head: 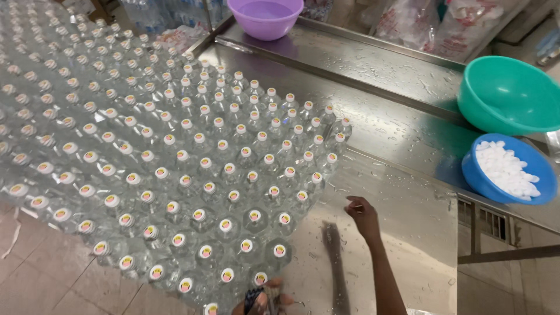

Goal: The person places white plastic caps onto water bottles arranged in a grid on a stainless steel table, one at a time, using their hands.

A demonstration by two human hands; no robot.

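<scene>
Bottles (175, 157), clear plastic ones with white caps, stand upright and packed cap to cap in a big block that covers the left and middle of the wet steel desk (402, 221), seen from the head camera looking down. The right hand (363, 214) hovers over bare steel just beside the block's right edge, near the closest rows, its fingers (352, 201) loosely curled and a little apart, clamped on nothing. The left hand (263, 298) sits at the bottom edge of the picture against the nearest bottles; it is mostly cut off, so I cannot tell whether its fingers are together or apart. Well apart to the right, a blue bowl (484, 178) holds a heap of loose white caps (506, 169), with a green bowl (507, 96) just behind it. A purple bowl (265, 17) rests at the far end of the desk
</scene>
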